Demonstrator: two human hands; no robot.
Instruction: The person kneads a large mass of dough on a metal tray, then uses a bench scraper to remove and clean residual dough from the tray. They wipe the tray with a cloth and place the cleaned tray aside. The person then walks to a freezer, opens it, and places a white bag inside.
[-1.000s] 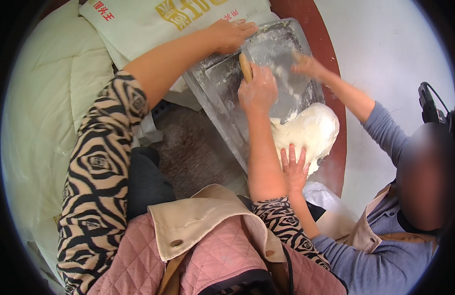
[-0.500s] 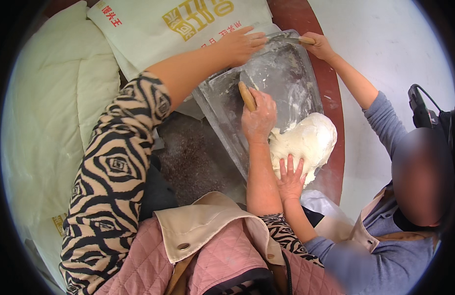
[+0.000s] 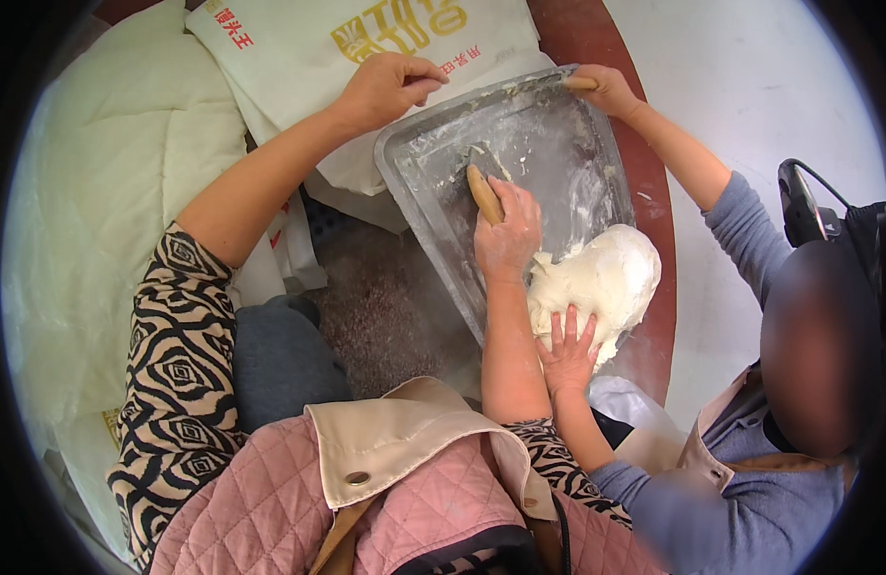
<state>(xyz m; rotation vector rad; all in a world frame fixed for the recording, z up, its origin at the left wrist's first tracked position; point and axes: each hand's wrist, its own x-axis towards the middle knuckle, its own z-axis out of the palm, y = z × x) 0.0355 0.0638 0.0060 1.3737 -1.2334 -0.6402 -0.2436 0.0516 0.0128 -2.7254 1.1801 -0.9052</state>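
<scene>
My right hand (image 3: pixel 508 230) grips the wooden handle of a scraper (image 3: pixel 484 195). Its blade rests on the floury bottom of a grey metal tray (image 3: pixel 438 240). My left hand (image 3: pixel 390 91) hovers beyond the tray's far left corner, its fingers loosely bent and apart, with nothing visible in them. A big lump of white dough (image 3: pixel 601 278) lies at the tray's near right end. On the right, a co-worker spreads one hand (image 3: pixel 567 355) on the dough. That person's other hand (image 3: pixel 611 91) holds a second wooden-handled scraper (image 3: pixel 581 83) at the far rim.
White printed sacks (image 3: pixel 299 57) lie behind the tray. A pale padded quilt (image 3: pixel 108 201) covers the left side. The tray rests over a reddish-brown round edge (image 3: pixel 654 240), with a speckled dark floor (image 3: pixel 376 307) showing below. The co-worker sits close at the right.
My left hand has drawn back leftward from the tray's far rim, and its fingers have bent. My right hand's scraper and the co-worker's hand on the dough stay nearly in place.
</scene>
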